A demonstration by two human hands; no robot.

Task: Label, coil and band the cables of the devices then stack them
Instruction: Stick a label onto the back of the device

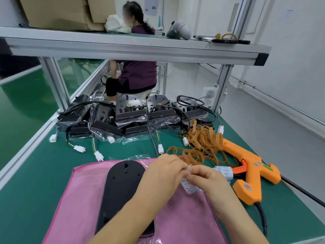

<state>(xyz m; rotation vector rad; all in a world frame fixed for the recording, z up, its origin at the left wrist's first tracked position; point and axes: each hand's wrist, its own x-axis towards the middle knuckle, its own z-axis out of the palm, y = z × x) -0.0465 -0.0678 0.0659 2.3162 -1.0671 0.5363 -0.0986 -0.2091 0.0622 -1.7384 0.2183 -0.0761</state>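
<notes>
Labelling is just starting: my left hand (163, 171) and right hand (207, 178) are pinching the label strip (189, 188) beside the device (123, 187); coiling, banding and stacking are waiting.

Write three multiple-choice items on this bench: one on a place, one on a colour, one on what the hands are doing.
1. Where does the black device nearest the person lie?
A. on the pink cloth
B. on the upper shelf
C. on the heap of rubber bands

2. What colour is the glue gun?
A. blue
B. grey
C. orange

3. What are the left hand and right hand doing?
A. resting flat on the table
B. pinching a white label strip between them
C. gripping the glue gun

Key: 1 A, the device lies flat on the cloth; 2 C, its body is orange throughout; 3 B, the fingertips of both hands meet on the strip.
</notes>
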